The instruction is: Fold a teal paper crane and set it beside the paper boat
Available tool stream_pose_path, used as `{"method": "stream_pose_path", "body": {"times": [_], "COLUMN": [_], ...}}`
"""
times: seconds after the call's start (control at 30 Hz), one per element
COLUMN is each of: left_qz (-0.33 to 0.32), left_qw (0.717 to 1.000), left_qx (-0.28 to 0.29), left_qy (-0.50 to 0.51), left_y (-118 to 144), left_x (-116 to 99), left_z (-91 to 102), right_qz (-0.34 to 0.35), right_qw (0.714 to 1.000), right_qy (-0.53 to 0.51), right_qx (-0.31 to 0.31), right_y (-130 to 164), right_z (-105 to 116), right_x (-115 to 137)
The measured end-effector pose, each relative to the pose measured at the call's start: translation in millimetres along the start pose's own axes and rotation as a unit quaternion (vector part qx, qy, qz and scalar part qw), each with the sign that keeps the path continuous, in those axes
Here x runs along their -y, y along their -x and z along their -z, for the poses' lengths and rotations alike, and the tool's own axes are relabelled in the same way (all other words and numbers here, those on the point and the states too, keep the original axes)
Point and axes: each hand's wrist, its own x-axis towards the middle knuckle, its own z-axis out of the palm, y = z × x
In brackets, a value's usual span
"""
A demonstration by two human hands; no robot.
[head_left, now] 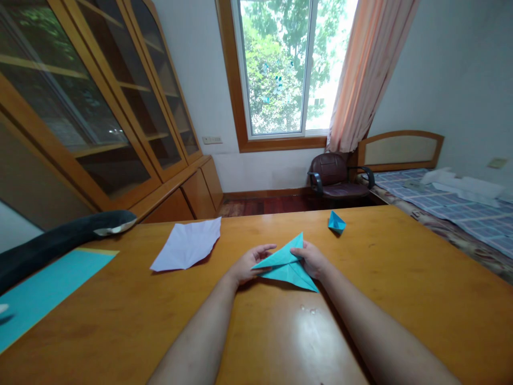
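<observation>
Between my two hands is a folded sheet of turquoise paper (286, 264), creased into pointed flaps, just above or on the wooden table. My left hand (249, 264) is at its left corner, some fingers behind or under the paper and the upper fingers raised and curled. My right hand (311, 259) pinches the upper right part, thumb on the front face and the other fingers hidden behind. A pointed flap stands up between the hands, and another corner points down towards my right wrist.
On the wooden table (401, 299) are a creased white sheet (188, 245), a small folded blue paper boat shape (336, 223), a turquoise sheet (56, 289) and a dark plush-looking object (68, 235). Beyond stand a brown armchair (339, 176), a bed (460, 198) and a glass-door cabinet (120, 96).
</observation>
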Motion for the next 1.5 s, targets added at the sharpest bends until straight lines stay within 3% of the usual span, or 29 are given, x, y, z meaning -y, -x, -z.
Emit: {"method": "stream_pose_path", "body": {"times": [0.27,0.53,0.83,1.17,1.33,1.5], "left_qz": [-0.017,0.000,-0.002,-0.003,-0.028,-0.035], "left_qw": [0.993,0.983,0.974,0.976,0.975,0.988], "left_qx": [0.099,0.122,0.162,0.114,0.064,-0.003], "left_qy": [-0.066,-0.138,-0.157,-0.184,-0.210,-0.152], "left_y": [4.5,9.4,3.8,-1.7,-1.3,0.0], "left_x": [-19.0,-26.1,-19.4,-10.8,-15.9,-14.3], "left_z": [-14.9,-16.2,-15.8,-17.2,-19.0,-15.3], "right_qz": [-0.002,0.010,0.004,0.000,-0.001,0.024], "right_qw": [0.999,0.999,0.997,0.989,0.991,0.994], "right_qy": [0.023,0.039,0.051,0.066,0.049,0.007], "right_qx": [0.026,0.013,0.051,0.131,0.125,0.102], "right_y": [4.3,3.7,3.9,7.8,7.0,8.3], "right_z": [-1.7,1.3,1.1,-1.8,-0.7,-3.5], "right_x": [0.5,7.4,4.2,4.6,4.1,8.6]}}
